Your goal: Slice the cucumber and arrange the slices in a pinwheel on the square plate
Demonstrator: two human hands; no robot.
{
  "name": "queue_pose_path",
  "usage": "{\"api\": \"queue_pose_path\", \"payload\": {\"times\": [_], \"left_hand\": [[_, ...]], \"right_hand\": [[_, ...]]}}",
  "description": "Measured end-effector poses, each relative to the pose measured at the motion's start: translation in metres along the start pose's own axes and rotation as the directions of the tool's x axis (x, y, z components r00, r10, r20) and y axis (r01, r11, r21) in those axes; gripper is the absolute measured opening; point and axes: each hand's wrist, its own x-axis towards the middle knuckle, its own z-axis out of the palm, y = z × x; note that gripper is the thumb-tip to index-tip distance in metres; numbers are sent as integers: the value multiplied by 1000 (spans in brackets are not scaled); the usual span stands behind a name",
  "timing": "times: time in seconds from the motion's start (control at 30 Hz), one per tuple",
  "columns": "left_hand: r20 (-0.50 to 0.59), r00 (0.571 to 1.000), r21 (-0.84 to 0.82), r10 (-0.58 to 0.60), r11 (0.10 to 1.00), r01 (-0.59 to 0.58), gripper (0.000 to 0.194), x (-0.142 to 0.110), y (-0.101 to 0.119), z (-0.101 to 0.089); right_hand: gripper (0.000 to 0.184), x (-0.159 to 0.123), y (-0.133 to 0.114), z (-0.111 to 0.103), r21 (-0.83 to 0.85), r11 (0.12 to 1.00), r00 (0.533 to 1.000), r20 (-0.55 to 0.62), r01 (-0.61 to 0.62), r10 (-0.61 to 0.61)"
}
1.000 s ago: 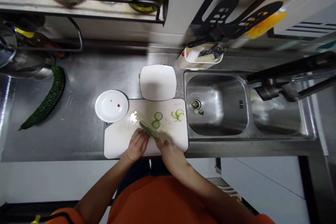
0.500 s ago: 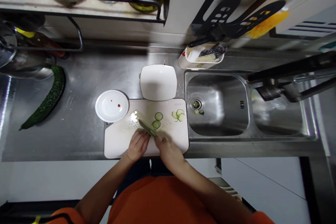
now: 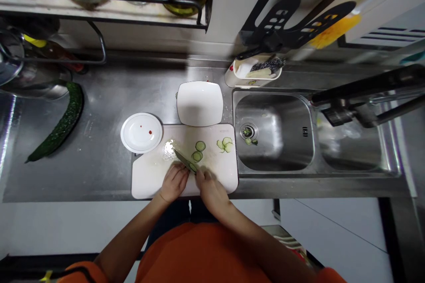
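Observation:
My right hand (image 3: 212,188) is closed around the handle of a kitchen knife (image 3: 181,157), its blade slanting up and to the left over the white cutting board (image 3: 149,181). A cucumber slice (image 3: 192,167) clings to the blade. Beside the blade, my left hand (image 3: 174,181) has its fingers bent together on a cucumber piece, mostly hidden under them. Two round cucumber slices (image 3: 198,151) lie just beyond the knife. Several more slices (image 3: 226,144) overlap at the board's right side.
A white squarish plate (image 3: 199,101) touches the board's far edge. A round white plate (image 3: 141,132) with red specks overlaps the left corner. A whole cucumber (image 3: 61,128) lies far left. To the right is a steel sink (image 3: 275,132) with cucumber scraps; behind stands a utensil holder (image 3: 254,75).
Both hands stay nearly in place, and the knife has barely shifted against the board. The whole view has moved slightly. The slices lie where they were.

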Motion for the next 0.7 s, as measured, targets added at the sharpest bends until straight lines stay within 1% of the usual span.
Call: {"api": "queue_pose_path", "payload": {"times": [0.13,0.27,0.37,0.53,0.63,0.7], "left_hand": [[12,1000,1,-13,1000,13,26,2,2,-1],[-1,999,3,-37,999,37,27,3,4,-3],[-6,998,4,-58,998,58,26,4,5,-3],[-14,996,59,-88,994,88,20,4,7,-3],[-10,995,41,-101,994,102,24,3,8,-9],[-32,995,40,-97,994,99,25,4,9,-16]], "right_hand": [[40,-2,0,3,-47,999,999,-45,5,-8],[45,-6,4,0,-111,994,998,-67,11,-19],[47,-11,10,-3,-145,989,992,-125,-3,-15],[43,-15,22,-1,-144,990,972,-235,-13,-21],[44,-13,28,4,-123,992,955,-296,-17,-20],[44,-10,31,8,-124,992,944,-331,-36,-7]]}}
